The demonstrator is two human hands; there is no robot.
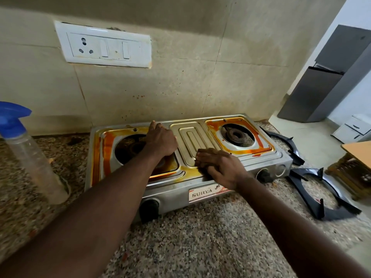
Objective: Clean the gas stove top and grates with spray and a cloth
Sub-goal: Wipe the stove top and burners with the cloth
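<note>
Closest in, both forearms are reaching over the speckled counter (200,237) to the steel stove (192,137). The right hand (220,167) is pressing close-laid, fairly flat fingers on the front middle strip, probably rubbing there. Any cloth under it is hidden. The left hand (160,141) is resting by the left burner opening (128,147), likely steadying the stove, though whether it is gripping I cannot tell. Orange residue is ringing both burner wells. The two dark grates (325,197) are lying off to the right on the counter, leaving the top open for wiping. The spray bottle (34,163) is standing left, within reach. The wall (180,87) is closing in the stove's far edge.
</note>
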